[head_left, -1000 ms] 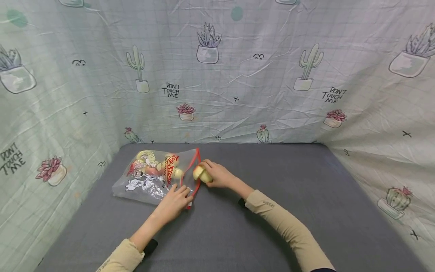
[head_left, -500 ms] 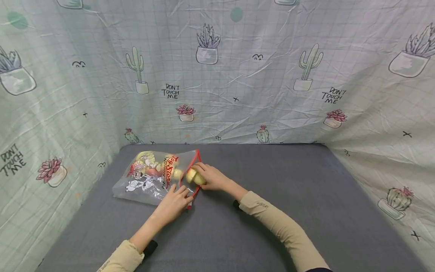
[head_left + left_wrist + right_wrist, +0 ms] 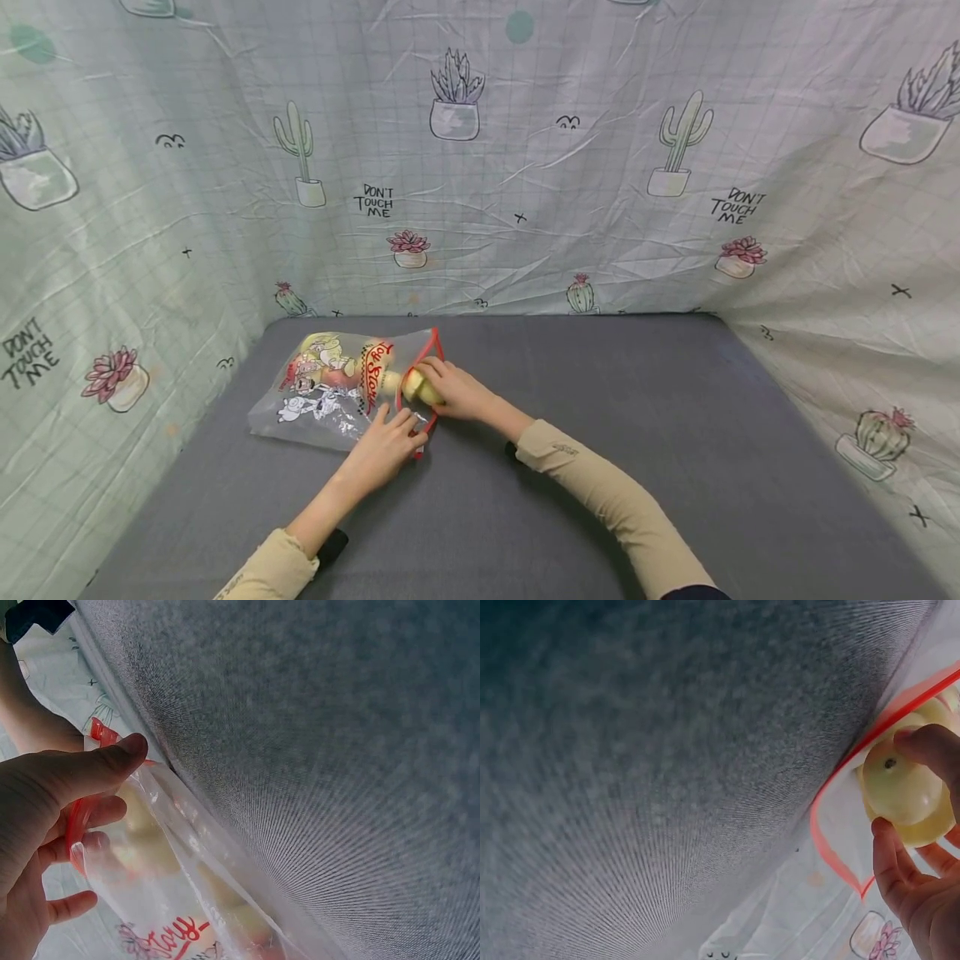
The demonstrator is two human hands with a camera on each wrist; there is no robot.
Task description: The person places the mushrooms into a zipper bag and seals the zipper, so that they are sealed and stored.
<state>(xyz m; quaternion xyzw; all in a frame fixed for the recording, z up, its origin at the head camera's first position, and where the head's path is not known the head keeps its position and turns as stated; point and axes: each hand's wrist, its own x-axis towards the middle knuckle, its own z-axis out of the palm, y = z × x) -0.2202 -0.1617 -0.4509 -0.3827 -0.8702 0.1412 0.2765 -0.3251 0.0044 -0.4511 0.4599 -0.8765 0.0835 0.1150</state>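
Note:
A clear zip bag (image 3: 273,417) with a red-edged mouth and "Toy Story" print lies at the left of the table. Yellowish and reddish rounded things show through its plastic. My left hand (image 3: 381,450) pinches the near corner of the mouth; in the left wrist view the thumb lies over the red edge (image 3: 76,825), the fingers behind it. At the mouth, my right hand (image 3: 461,395) holds a pale yellow rounded piece (image 3: 904,791) with a small dark spot, thumb and fingers round it. That piece is inside the red-edged opening, partly covered by the hand.
The grey table (image 3: 600,433) reaches back to a hanging cloth (image 3: 525,167) printed with cacti. This cloth also lines both sides. A dark strap-like item (image 3: 332,546) sits at my left wrist.
My right hand has moved left with the yellow piece, from the outer edge of the bag's mouth into the opening. My left hand has stayed on the bag's corner.

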